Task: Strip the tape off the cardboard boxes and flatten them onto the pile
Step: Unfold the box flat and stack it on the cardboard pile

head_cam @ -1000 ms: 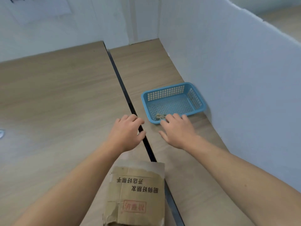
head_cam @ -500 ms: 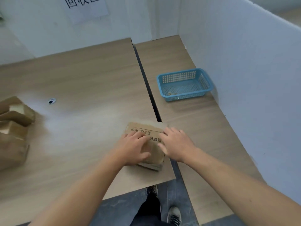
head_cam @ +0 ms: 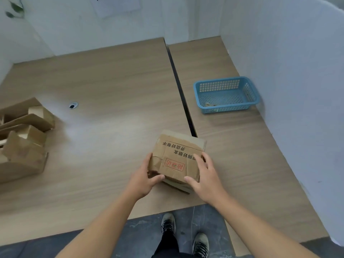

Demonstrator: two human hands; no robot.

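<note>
Two-handed grasp on the box [head_cam: 176,157], lower centre of the frame: left hand [head_cam: 145,179] at its left side, right hand [head_cam: 206,177] at its right. Find the tape before flattening onto the pile [head_cam: 22,138] at left.

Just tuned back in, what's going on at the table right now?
A person holds a creased cardboard box at the near edge of the table, beside the gap between the two tabletops. The left hand grips its left side, the right hand its right side. Other cardboard sits in a pile at the far left; a blue basket holding small scraps stands to the right.
</note>
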